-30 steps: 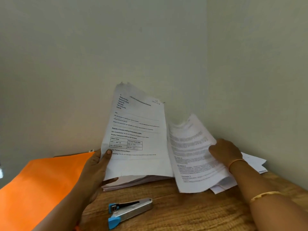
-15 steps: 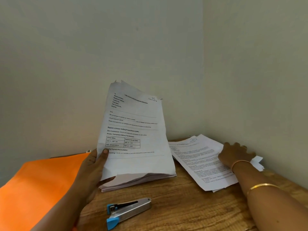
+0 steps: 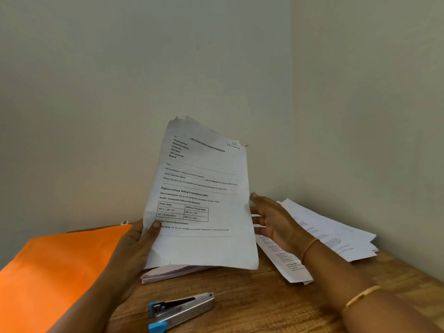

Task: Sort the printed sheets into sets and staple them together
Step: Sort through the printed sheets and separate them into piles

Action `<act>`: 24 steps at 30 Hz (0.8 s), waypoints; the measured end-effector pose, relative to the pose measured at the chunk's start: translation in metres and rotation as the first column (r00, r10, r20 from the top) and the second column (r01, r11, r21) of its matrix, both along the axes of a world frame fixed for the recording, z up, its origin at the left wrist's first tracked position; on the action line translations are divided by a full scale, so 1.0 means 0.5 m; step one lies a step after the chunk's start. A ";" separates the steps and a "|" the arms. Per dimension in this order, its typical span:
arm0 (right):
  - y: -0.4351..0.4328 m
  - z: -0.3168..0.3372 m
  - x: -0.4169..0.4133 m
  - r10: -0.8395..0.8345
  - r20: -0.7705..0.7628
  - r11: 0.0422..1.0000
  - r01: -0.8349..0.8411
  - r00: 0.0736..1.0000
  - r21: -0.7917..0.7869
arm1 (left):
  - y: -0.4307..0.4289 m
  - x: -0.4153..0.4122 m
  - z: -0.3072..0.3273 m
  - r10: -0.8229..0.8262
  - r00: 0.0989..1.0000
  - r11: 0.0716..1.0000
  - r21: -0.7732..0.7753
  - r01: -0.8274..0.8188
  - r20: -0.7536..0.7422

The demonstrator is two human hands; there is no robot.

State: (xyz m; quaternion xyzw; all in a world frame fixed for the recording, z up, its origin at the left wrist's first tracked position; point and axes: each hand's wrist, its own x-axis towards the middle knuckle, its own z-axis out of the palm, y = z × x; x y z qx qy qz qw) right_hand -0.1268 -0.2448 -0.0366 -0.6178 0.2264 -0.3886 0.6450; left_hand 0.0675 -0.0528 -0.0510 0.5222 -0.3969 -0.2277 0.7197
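Wooden table [image 3: 240,308] sat in a pale wall corner. L thumb [image 3: 156,224] pinched the front of the stack of printed sheets [image 3: 199,200], other fingers hidden behind it, so the left hand [image 3: 134,248] propped it upright w/ its bottom edge on the table. The right hand [image 3: 274,222] had fingers [image 3: 258,200] straight & spread, holding nothing, just beside the stack's right edge & over a flat pile [image 3: 336,231]. Sorting looked partway: thick stack left, one pile set aside, & the stapler [image 3: 182,311] lay untouched near the orange folder [image 3: 55,272], so prob. no stapling yet.
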 end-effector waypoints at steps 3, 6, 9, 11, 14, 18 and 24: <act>0.016 0.004 0.011 -0.107 0.005 0.987 0.107 0.994 -0.120 | 0.002 -0.001 -0.001 0.013 1.000 1.000 0.013 -0.014 0.027; 0.016 0.007 0.006 -0.162 0.036 0.974 0.166 0.986 -0.155 | 0.004 -0.001 -0.002 -0.016 0.997 1.000 0.018 0.014 0.079; 0.012 0.009 -0.001 -0.178 0.041 0.974 0.182 0.983 -0.134 | 0.007 0.001 -0.002 -0.031 0.994 0.998 0.065 0.024 0.105; 0.010 0.010 -0.003 -0.181 0.047 0.976 0.185 0.982 -0.118 | 0.008 0.002 0.000 -0.015 0.995 0.996 0.087 0.007 0.096; 0.005 0.011 -0.006 -0.186 0.052 0.979 0.189 0.981 -0.080 | 0.007 -0.004 0.005 -0.015 0.999 0.993 0.115 0.011 0.035; -0.014 0.016 -0.015 -0.256 0.045 0.967 0.255 0.966 0.023 | 0.008 -0.010 0.013 0.009 1.000 0.989 0.149 -0.007 -0.010; -0.102 0.040 -0.077 -0.350 -0.222 0.934 0.357 0.910 -0.012 | 0.006 -0.020 0.035 0.082 0.995 0.994 0.081 -0.077 -0.059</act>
